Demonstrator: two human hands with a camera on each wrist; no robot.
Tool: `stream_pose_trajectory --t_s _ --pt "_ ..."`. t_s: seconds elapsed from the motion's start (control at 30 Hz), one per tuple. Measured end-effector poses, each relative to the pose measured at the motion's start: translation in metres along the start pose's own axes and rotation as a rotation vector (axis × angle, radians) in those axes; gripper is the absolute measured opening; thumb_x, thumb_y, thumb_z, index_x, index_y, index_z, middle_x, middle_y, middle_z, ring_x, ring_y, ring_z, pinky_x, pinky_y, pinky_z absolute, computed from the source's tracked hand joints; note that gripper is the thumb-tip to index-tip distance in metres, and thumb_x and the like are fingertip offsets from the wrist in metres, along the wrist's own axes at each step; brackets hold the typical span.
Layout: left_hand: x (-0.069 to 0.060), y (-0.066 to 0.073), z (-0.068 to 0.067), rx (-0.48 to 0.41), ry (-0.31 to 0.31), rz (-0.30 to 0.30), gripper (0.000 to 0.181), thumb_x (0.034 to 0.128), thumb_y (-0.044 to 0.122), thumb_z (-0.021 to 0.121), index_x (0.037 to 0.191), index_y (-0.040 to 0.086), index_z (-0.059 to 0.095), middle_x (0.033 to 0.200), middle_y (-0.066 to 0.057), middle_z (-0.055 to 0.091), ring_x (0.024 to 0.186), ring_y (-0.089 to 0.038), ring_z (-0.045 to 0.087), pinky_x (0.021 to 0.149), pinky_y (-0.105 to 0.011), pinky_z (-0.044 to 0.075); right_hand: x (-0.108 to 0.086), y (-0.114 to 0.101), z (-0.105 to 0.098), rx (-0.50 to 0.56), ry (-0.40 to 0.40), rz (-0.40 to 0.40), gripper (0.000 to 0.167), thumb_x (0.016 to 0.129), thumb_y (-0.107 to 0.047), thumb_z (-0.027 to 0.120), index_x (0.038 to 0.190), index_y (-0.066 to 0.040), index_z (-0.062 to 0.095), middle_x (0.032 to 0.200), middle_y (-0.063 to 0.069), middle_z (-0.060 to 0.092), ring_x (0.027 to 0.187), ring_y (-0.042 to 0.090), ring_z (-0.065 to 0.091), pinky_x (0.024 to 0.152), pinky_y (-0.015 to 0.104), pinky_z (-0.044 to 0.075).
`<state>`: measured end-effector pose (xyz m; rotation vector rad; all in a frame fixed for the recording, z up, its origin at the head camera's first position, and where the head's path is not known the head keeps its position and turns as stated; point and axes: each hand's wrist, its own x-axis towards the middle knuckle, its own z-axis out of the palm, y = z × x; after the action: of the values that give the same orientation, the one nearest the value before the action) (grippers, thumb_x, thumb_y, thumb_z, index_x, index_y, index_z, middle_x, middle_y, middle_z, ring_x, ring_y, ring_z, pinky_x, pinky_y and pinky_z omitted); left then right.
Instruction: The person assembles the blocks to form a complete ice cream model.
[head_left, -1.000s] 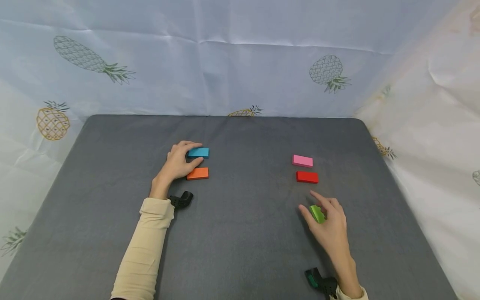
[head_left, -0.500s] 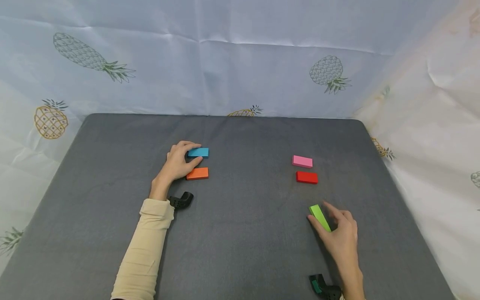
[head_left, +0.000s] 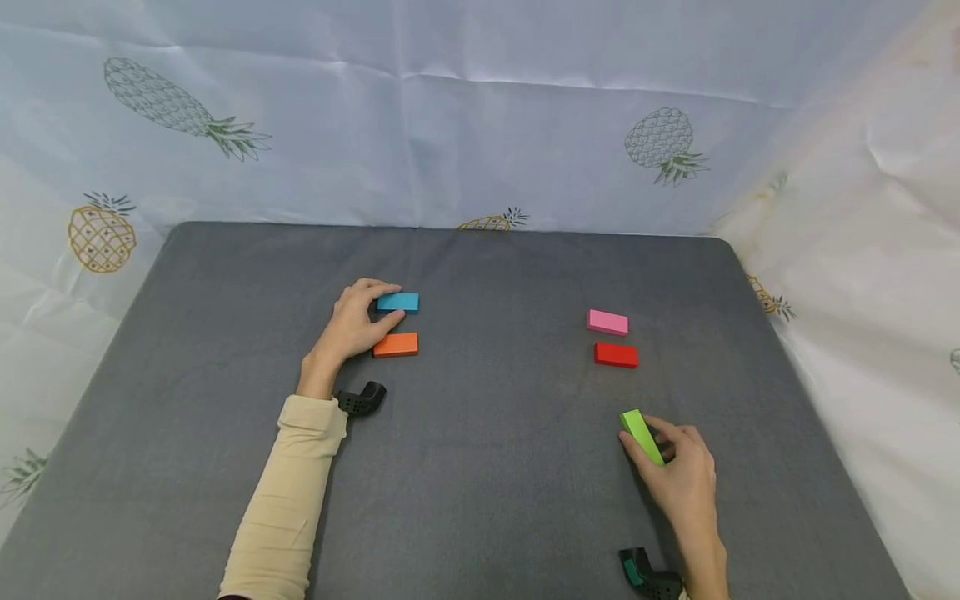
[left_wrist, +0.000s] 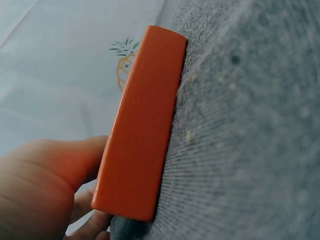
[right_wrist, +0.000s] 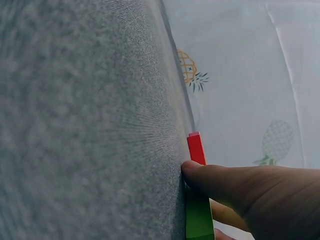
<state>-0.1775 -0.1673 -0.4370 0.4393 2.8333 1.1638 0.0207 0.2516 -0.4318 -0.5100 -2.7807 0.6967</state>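
right hand (head_left: 680, 468) grip's narrow, pinching the green block (head_left: 642, 436) lower right of the frame, probably light, stiff, maybe a bit slick so I'd hold the long sides, and the left hand (head_left: 355, 321) pinches the blue block (head_left: 399, 302) left of centre, orange block (head_left: 396, 345) just below

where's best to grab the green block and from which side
Probably pinch the green block across its long sides, coming from the near right with the right hand: it is slim, its near end slants towards that hand, and the red block lies beyond its far end, clear of both long sides.
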Motion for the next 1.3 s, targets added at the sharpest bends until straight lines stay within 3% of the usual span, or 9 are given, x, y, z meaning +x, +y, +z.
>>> stream_pose_trajectory --t_s 0.23,0.5,0.8,1.0,1.3 --pt "0.001 0.000 -0.001 0.008 0.025 0.014 0.045 0.0971 0.015 0.069 0.139 -0.002 0.061 0.138 -0.029 0.055 0.129 -0.047 0.050 0.113 -0.062 0.035 -0.001 0.001 -0.005 0.010 -0.026 -0.026 0.039 0.079 -0.020 0.089 0.112 -0.003 0.077 0.088 0.014 0.062 0.068 0.013 0.053 0.058 0.024 0.039" --pt "0.000 0.003 0.000 0.006 0.047 0.014 0.044 0.0954 0.012 0.072 0.135 -0.004 0.063 0.136 -0.030 0.058 0.126 -0.047 0.053 0.110 -0.059 0.041 0.001 -0.003 -0.010 -0.002 -0.084 -0.017 0.040 0.079 -0.018 0.089 0.112 0.001 0.076 0.082 0.011 0.063 0.065 0.008 0.051 0.055 0.021 0.039" --pt "0.000 0.005 -0.001 0.011 0.054 0.013 0.043 0.0942 0.009 0.073 0.133 -0.006 0.064 0.133 -0.031 0.059 0.121 -0.046 0.055 0.106 -0.058 0.043 0.002 -0.008 -0.007 0.008 -0.072 0.015 0.038 0.079 -0.018 0.088 0.109 0.002 0.077 0.078 0.010 0.063 0.063 0.008 0.050 0.054 0.019 0.038" --pt "0.000 0.007 -0.001 0.026 0.066 0.015 0.041 0.0935 0.010 0.074 0.131 -0.005 0.066 0.129 -0.030 0.061 0.111 -0.043 0.058 0.098 -0.056 0.046 0.003 -0.014 -0.001 0.048 -0.047 -0.021 0.036 0.078 -0.016 0.089 0.107 0.003 0.077 0.075 0.009 0.062 0.061 0.005 0.048 0.054 0.018 0.040" --pt "0.000 0.008 -0.002 0.034 0.079 0.010 0.041 0.0917 0.012 0.077 0.128 -0.005 0.068 0.125 -0.029 0.063 0.105 -0.040 0.059 0.093 -0.053 0.049 0.005 -0.027 0.004 0.104 -0.086 -0.072 0.037 0.078 -0.017 0.090 0.108 0.001 0.077 0.075 0.007 0.062 0.060 0.002 0.049 0.055 0.018 0.042"
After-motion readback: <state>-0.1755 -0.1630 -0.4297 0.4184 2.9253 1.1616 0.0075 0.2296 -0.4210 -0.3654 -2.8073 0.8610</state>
